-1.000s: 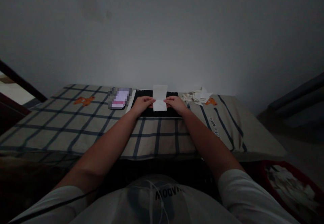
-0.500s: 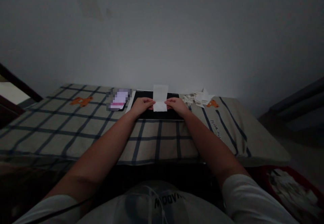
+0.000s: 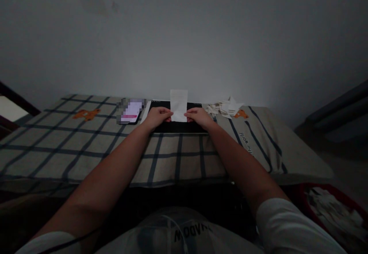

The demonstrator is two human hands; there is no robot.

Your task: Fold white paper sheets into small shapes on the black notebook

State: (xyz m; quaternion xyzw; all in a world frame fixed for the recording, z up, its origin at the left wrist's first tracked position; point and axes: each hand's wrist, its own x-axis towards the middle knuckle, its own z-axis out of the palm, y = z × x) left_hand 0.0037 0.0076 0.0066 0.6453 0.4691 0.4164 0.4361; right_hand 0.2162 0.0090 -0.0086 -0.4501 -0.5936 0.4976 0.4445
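Note:
A white sheet of thin paper [image 3: 178, 104] stands up over a black board-like pad [image 3: 189, 128] on the cloth. My left hand [image 3: 158, 117] pinches its lower left edge between thumb and fingers. On the opposite edge my right hand [image 3: 200, 117] does the same. The pad has small white marks along its top, and a white sheet shows past its left side. Right of my right hand lies a heap of white folded paper pieces [image 3: 225, 108].
A checked cloth [image 3: 94, 143] with orange bear patches covers the table against a grey wall. Left of the pad lies a phone [image 3: 130, 112] with its screen lit. A red bin [image 3: 335, 188] of white scraps stands low at the right.
The paper is raised slightly, and its crease near the hands is less marked, so it looks flatter. Both hands keep their pinch. The view has shifted a little.

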